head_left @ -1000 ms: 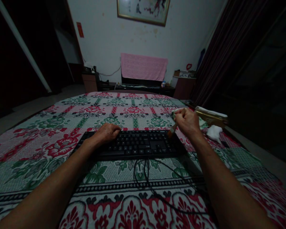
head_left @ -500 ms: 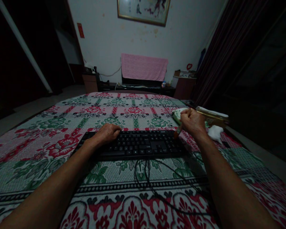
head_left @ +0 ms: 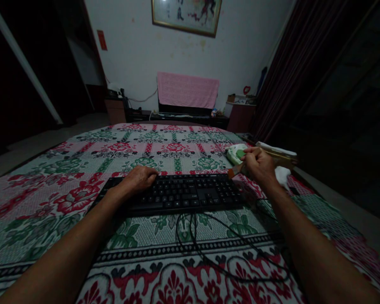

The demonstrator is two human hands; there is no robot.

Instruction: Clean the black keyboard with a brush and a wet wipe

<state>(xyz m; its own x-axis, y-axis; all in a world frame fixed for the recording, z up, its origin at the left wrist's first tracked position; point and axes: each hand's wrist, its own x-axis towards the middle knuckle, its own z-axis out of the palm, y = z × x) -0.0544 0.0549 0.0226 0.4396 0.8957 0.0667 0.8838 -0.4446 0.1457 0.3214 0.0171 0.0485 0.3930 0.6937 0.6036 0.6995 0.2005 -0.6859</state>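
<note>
A black keyboard [head_left: 181,195] lies flat on the patterned cloth in front of me. My left hand [head_left: 141,179] rests over its left part, fingers curled down at the far edge and gripping it. In my right hand [head_left: 258,164], the fingers are closed around a small brush [head_left: 235,170]. The brush is tilted, its orange-brown bristle end pointing left at the keyboard's far right corner. Whether the bristles touch the keys I cannot tell. Beyond that hand lies a green and white soft pack [head_left: 234,153], partly covered by my fingers.
A gold box [head_left: 280,158] and a crumpled white tissue [head_left: 282,175] sit right of my right hand. Loops of black cable [head_left: 205,257] lie nearer me. The red, green and white cloth [head_left: 174,147] covers the table. Farther off, a pink towel [head_left: 188,90] hangs over a screen.
My right hand has turned and the brush has tipped from steep to slanting, lifting toward the keyboard's far right corner. My left hand keeps its place on the keyboard. The view has shifted slightly.
</note>
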